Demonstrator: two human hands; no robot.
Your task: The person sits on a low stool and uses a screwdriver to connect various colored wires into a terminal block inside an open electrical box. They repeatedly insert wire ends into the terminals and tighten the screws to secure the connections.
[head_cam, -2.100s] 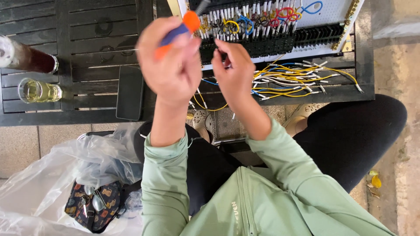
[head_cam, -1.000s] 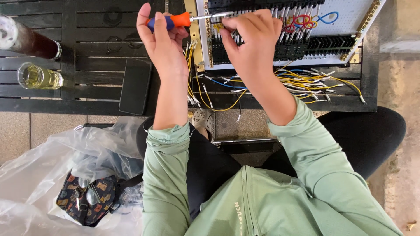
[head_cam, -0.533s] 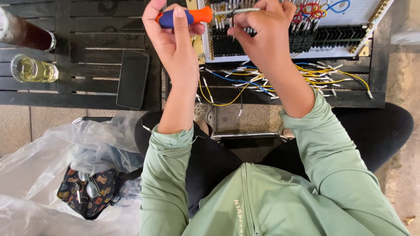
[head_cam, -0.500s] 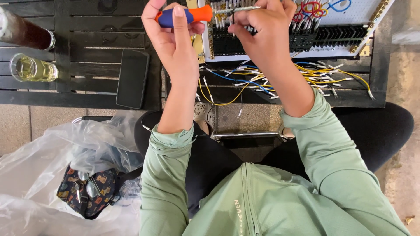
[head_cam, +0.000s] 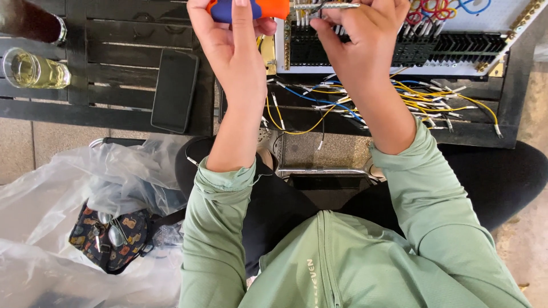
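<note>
A: Head view, entry one. The left hand [head_cam: 237,54] is wrapped around the handle of a screwdriver [head_cam: 251,8], which is blue at one end and orange at the other. The fingers are curled shut on it, with the thumb laid across the blue part. The tool lies sideways at the top edge of the frame, its metal shaft pointing toward the right hand.

B: And the right hand [head_cam: 359,43]?

A: The fingers are bunched together, pinching at the tip of the shaft. Whether a wire end sits in that pinch cannot be told; the fingertips hide it. Both hands hover over a white wiring board [head_cam: 456,43] with dark rows of terminals.

B: Where does the board sit?

A: On a dark slatted table [head_cam: 114,34], at its right part. Yellow wires [head_cam: 434,100] and a blue wire [head_cam: 319,100] trail loose from the board's near edge, ending in bare metal tips. Red and blue loops show at the board's top.

B: Other items?

A: A black phone [head_cam: 175,91] lies flat on the table, left of the left forearm. Further left stands a glass of pale liquid [head_cam: 34,69], with a dark bottle [head_cam: 31,20] just above it. On the ground, lower left, is a clear plastic bag [head_cam: 68,188] holding a patterned pouch [head_cam: 108,236]. The person wears green sleeves [head_cam: 217,228] and sits with dark trousers under the table edge.
</note>
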